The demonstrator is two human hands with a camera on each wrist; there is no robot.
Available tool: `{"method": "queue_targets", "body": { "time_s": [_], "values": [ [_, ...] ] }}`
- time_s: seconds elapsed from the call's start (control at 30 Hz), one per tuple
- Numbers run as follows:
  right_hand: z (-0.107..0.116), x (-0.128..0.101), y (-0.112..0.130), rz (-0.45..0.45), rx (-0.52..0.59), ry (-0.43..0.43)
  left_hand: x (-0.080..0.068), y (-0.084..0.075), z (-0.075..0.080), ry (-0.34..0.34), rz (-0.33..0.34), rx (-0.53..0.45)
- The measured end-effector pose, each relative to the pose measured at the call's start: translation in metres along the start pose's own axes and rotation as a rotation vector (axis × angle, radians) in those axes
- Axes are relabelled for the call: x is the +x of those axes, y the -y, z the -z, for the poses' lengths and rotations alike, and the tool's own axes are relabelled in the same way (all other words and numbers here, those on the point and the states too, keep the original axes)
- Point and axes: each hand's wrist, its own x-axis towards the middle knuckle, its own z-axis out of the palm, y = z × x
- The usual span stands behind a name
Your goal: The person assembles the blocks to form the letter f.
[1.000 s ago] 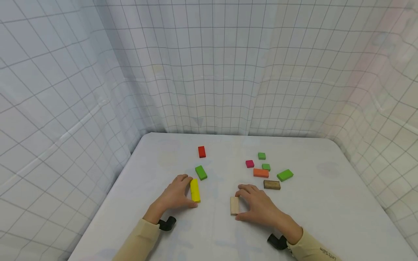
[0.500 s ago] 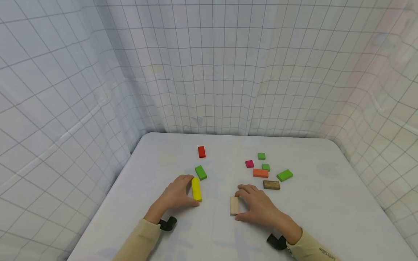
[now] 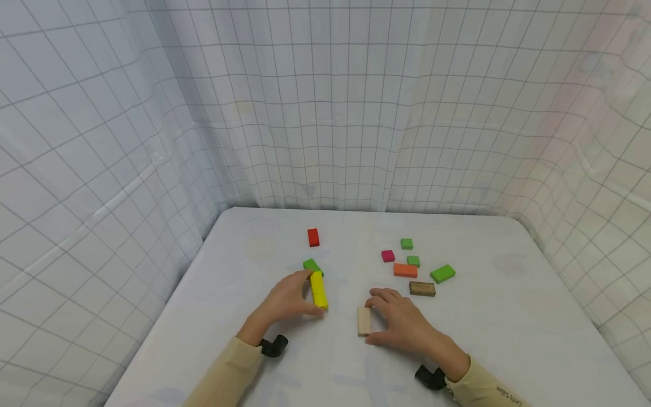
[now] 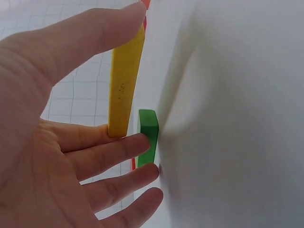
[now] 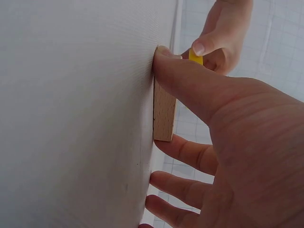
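- A yellow block (image 3: pixel 319 289) is being pinched by the left hand (image 3: pixel 287 299), thumb at its near end and fingers (image 4: pixel 118 152) at its far end, at the middle of the table (image 3: pixel 264 362)
- In the left wrist view the yellow block is being held on edge, its long narrow side toward the tabletop; contact with the surface cannot be told
- A pale wooden block (image 3: pixel 364 321) is being pinched by the right hand (image 3: pixel 402 322), thumb at the near end and index finger at the far end, its long edge resting on the table
- Both blocks are being judged light, stiff and smooth-faced; painted wood may slip a little, so the short ends are being taken as the surest hold, as both hands are doing
- A green block (image 3: pixel 311 264) is lying flat just beyond the yellow block, touching or almost touching the left fingertips
- Both forearms are being kept low over the table, palms turned inward toward each other, wrists near the surface, the 2 held blocks apart with a gap between them
- Further off, a red block (image 3: pixel 313 237) is lying alone; at the right, 6 more are being left loose: a pink block (image 3: pixel 388 256), 3 green ones, an orange block (image 3: pixel 405 270) and a dark brown block (image 3: pixel 422 289)
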Motion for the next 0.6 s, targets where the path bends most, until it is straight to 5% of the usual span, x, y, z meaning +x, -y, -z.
{"method": "queue_targets", "body": {
  "time_s": [0.6],
  "values": [
    [0.002, 0.0, 0.0, -0.004, 0.011, 0.009, 0.027, -0.033, -0.017, 0.076, -0.039, -0.021]
  ]
}}
